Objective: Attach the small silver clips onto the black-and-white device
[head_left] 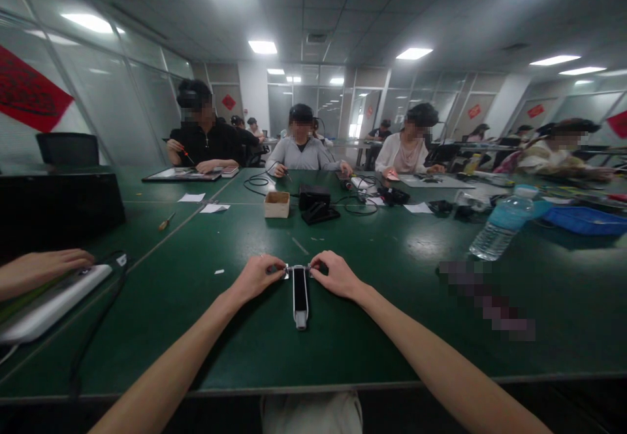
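Observation:
A narrow black device with a white frame [300, 290] lies lengthwise on the green table, its pale narrow tip pointing toward me. At its far end a thin crosspiece reaches out to both sides. My left hand [257, 276] is closed in a pinch at the left end of this crosspiece, where a small whitish piece [287, 270] shows by the fingertips. My right hand [337, 275] pinches the right end in the same way. The fingers partly hide what they grip, and the small parts are too blurred to name.
Ahead stand a small cardboard box [277, 204] and a black box [314, 197] with cables. A water bottle [504, 221] and a blue tray [588, 220] are at right. At left, a neighbour's hand [49, 269] rests on a white device [59, 306]; a brush [166, 222] lies beyond.

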`<state>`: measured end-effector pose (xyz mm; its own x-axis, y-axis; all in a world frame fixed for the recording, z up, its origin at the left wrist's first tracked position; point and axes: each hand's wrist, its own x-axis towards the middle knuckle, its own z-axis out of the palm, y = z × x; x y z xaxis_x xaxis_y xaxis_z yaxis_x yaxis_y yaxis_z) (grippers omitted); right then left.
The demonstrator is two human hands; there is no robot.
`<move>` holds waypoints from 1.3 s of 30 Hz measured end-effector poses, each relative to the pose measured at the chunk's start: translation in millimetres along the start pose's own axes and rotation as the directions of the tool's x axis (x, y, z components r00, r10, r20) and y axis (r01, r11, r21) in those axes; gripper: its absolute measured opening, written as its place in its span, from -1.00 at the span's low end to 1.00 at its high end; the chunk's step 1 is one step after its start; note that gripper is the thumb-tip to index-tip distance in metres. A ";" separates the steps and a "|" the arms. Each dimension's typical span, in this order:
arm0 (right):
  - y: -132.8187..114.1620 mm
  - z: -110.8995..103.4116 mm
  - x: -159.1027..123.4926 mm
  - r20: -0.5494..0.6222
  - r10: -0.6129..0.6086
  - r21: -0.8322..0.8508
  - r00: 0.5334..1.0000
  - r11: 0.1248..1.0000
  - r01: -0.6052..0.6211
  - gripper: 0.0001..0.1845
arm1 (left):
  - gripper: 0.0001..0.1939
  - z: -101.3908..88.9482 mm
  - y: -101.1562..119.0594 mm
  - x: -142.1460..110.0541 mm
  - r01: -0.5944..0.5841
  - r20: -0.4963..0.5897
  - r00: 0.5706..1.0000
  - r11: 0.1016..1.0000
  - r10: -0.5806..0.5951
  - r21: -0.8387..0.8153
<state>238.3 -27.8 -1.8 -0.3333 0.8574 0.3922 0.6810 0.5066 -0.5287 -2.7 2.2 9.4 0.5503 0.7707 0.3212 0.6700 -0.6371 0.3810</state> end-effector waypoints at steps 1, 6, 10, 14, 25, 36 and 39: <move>-0.1 -0.1 0.0 0.001 -0.002 0.001 1.000 1.000 0.002 -0.92 | -0.83 0.4 0.9 0.0 0.006 0.001 1.000 1.000 -0.006 -0.003; -1.0 -0.9 0.2 0.008 0.003 0.004 1.000 1.000 -0.003 -0.92 | -0.81 -0.1 4.6 -0.1 0.038 0.009 0.999 0.999 -0.038 -0.002; -3.5 -3.0 0.1 0.012 0.015 -0.005 1.000 1.000 -0.015 -0.92 | -0.77 -1.3 3.7 -0.6 0.024 0.019 1.000 1.000 -0.023 -0.015; -5.5 -5.4 1.7 0.011 -0.012 -0.025 1.000 1.000 0.013 -0.94 | -0.74 -2.8 3.1 1.5 0.038 0.017 0.999 0.999 -0.038 -0.015; -0.2 -2.8 3.7 0.001 -0.026 -0.034 1.000 0.999 0.026 -0.94 | -0.65 -7.5 11.7 5.3 0.067 0.052 0.996 0.998 -0.067 -0.009; -1.0 -5.0 5.1 0.017 -0.007 -0.013 1.000 1.000 0.008 -0.94 | -0.54 -7.0 10.5 6.3 0.141 0.047 0.989 0.989 -0.139 -0.049; 0.6 -4.2 5.8 0.020 -0.010 -0.015 1.000 1.000 0.010 -0.94 | -0.51 -6.4 9.7 7.2 0.150 0.059 0.987 0.988 -0.147 -0.046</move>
<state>239.6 -22.9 3.3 -0.3531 0.8541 0.3820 0.6875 0.5138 -0.5132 4.6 1.5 21.0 0.4743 0.8548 0.2103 0.7209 -0.5143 0.4646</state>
